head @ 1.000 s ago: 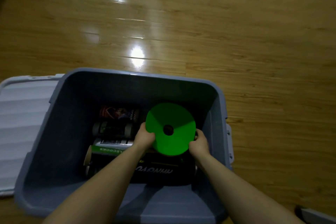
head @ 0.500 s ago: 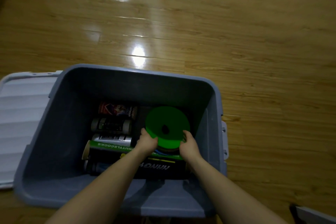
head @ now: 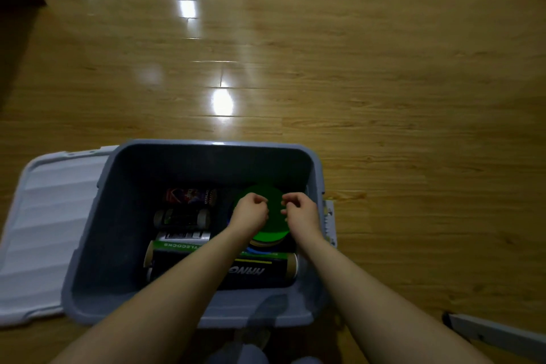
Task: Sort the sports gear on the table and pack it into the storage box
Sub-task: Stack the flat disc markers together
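Box (head: pixel 88 245) was blue-grey; lid (head: pixel 44 230) beside it pale white w/ ridged stripes. Disc (head: pixel 273 216) was bright green, on a stack w/ blue and yellow edges. Tube (head: pixel 257 270) was black w/ white lettering and a yellow line; another (head: pixel 177 245) had a green band. Floor (head: pixel 384 83) was honey-brown wood grain w/ white glare spots.

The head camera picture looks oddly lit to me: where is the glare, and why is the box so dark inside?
In the head view, bright white glare streaks the glossy wooden floor, blurring its planks. The storage box has deep walls that shade its inside, so labels there read dimly; only the green disc stands out. The wide lens bows the floor lines near the edges.
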### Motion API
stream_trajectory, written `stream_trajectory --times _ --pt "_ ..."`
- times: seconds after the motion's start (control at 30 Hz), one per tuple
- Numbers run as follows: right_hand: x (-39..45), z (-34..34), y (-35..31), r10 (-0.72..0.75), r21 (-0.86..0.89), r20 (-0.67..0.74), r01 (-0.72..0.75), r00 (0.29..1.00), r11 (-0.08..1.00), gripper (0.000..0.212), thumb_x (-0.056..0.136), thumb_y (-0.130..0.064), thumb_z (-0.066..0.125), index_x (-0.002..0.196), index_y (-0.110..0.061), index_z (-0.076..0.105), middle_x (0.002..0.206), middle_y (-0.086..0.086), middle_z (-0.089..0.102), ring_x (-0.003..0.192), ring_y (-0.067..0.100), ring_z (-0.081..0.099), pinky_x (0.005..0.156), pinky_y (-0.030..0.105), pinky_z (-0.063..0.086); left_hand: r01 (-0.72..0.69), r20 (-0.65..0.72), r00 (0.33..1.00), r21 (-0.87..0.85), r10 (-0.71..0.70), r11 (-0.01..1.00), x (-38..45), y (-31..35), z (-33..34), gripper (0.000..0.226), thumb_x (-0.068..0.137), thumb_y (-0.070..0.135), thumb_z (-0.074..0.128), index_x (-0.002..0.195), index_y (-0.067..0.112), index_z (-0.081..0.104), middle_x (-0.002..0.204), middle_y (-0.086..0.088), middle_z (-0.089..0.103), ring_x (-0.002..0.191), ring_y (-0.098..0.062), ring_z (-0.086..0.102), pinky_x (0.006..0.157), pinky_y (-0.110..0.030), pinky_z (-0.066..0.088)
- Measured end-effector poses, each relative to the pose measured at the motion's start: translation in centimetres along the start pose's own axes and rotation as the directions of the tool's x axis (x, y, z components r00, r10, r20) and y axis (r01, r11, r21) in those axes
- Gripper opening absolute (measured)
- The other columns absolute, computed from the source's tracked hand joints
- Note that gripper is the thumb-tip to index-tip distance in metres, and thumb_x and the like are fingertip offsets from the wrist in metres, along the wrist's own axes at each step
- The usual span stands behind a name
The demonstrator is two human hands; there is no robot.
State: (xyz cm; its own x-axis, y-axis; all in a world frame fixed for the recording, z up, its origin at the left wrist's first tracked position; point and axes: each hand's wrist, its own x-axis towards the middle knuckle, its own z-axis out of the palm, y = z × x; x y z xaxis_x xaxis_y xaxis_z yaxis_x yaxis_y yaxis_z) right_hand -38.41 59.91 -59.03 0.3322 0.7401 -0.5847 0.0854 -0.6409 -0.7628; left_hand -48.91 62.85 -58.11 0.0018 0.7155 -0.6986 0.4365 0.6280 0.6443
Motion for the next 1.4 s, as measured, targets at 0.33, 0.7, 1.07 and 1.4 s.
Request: stream_trajectory --times 0.33,0.7,1.07,1.4 --pt "-13.1 -10.6 -16.2 -0.027 0.051 -0.041 0.029 0.999 0.998 0.021 0.095 -0.007 0.041 0.093 -0.018 0.059 0.095 0.002 0.063 0.093 0.018 0.060 0.084 0.033 0.051 -0.253 0.011 0.967 0.148 0.254 0.956 -17.1 16.3 -3.7 0.015 0.097 0.017 0.046 0.105 0.019 0.058 0.102 -0.002 0.064 0.088 -0.015 0.061 0.072 -0.028 0.050" --pt "-26.6 -24.5 -30.0 -0.245 -0.098 -0.142 0.233 0.959 0.968 0.021 0.098 -0.014 0.039 0.097 -0.018 0.059 0.091 -0.001 0.061 0.086 0.019 0.060 0.067 0.027 0.047 -0.436 0.146 0.898 0.178 0.414 0.882 -32.7 32.6 -2.7 0.019 0.099 0.011 0.043 0.108 0.008 0.059 0.082 0.000 0.061 0.071 -0.011 0.057 0.056 -0.021 0.041" --pt "-38.0 -40.4 -29.1 -0.068 0.012 -0.613 0.095 0.787 0.995 0.020 0.098 -0.012 0.039 0.099 -0.015 0.058 0.100 0.004 0.060 0.089 0.019 0.059 0.079 0.034 0.052 -0.704 0.652 0.605 0.169 0.458 0.690 -45.3 41.5 10.3 0.014 0.099 0.014 0.044 0.104 0.014 0.058 0.092 -0.005 0.062 0.078 -0.016 0.058 0.068 -0.027 0.048" --pt "-48.8 -48.4 -20.9 0.167 0.199 -0.804 -0.006 0.571 0.980 0.019 0.097 -0.008 0.039 0.089 -0.016 0.056 0.097 0.010 0.061 0.089 0.027 0.058 0.075 0.041 0.048 -0.801 0.853 0.404 0.156 0.331 0.578 -55.0 37.9 21.4 0.014 0.094 0.008 0.047 0.089 0.013 0.060 0.081 -0.005 0.064 0.068 -0.014 0.057 0.054 -0.022 0.042"
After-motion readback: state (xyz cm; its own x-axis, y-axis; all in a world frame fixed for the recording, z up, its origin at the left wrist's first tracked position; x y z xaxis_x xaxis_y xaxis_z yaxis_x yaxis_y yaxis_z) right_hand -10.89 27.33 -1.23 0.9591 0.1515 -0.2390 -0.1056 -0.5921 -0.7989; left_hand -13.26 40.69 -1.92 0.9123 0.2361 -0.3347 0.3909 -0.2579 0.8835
